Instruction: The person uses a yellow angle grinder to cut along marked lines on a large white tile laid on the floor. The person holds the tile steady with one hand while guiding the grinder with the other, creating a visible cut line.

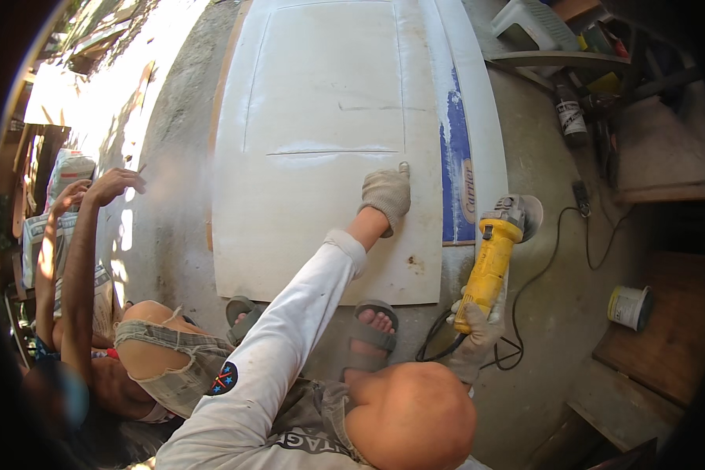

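Observation:
My left hand (pixel 385 198), in a knitted grey glove, is on the white panel (pixel 321 86) with one finger extended toward its right side and the others curled; whether it holds anything small is unclear. The panel has grooved rectangular lines and pale powder along them. My gloved right hand (pixel 478 341) grips the yellow angle grinder (pixel 489 258) by its body, right of the panel, with the disc end upward. Under the panel's right side lie a blue printed board (pixel 453 157) and a paler sheet (pixel 482 117).
Another person's hands (pixel 115 184) are raised at the left, near stacked bags (pixel 66 172). A black cord (pixel 547 266) loops on the concrete floor (pixel 533 407). At the right stand wooden boards (pixel 658 337), a small tub (pixel 628 307), a bottle (pixel 570 113) and a plastic stool (pixel 533 23).

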A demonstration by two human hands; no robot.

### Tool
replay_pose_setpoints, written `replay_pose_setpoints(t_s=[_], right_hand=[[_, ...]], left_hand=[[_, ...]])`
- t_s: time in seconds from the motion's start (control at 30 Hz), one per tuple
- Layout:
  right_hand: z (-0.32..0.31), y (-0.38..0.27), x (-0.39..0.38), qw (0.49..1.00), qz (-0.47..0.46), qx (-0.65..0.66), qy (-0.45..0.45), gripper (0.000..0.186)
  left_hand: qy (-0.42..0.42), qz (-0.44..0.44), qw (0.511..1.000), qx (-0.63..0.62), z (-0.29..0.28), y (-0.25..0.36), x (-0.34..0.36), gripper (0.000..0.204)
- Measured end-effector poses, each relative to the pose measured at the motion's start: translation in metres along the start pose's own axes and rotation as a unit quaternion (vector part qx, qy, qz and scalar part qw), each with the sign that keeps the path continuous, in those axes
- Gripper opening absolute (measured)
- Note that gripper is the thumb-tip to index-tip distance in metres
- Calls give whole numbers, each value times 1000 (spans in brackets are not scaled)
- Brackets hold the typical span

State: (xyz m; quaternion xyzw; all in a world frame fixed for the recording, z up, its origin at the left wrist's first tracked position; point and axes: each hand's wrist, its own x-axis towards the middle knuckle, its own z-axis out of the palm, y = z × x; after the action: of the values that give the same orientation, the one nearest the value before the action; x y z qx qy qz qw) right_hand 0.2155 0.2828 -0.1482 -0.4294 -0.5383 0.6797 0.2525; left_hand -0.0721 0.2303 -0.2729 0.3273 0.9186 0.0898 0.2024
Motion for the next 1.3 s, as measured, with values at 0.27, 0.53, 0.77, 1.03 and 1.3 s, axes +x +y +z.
replay_pose_setpoints(t_s=[0.27, 0.53, 0.77, 1.03, 1.3], right_hand=[[29, 6, 18, 997, -15, -38, -66, 84], [55, 6, 17, 994, -6, -15, -106, 78], [45, 0, 21, 995, 32, 5, -92, 85], [56, -11, 22, 990, -12, -60, -128, 78], [109, -10, 49, 962, 23, -176, -206, 82]], left_hand=[[-222, -17, 664, -714, -5, 17, -57, 60], [-199, 36, 696, -689, -31, 37, -85, 73], [-214, 54, 682, -697, -30, 55, -77, 68], [-177, -24, 640, -748, -19, 64, -75, 64], [-71, -83, 607, -787, -17, -5, -52, 59]])
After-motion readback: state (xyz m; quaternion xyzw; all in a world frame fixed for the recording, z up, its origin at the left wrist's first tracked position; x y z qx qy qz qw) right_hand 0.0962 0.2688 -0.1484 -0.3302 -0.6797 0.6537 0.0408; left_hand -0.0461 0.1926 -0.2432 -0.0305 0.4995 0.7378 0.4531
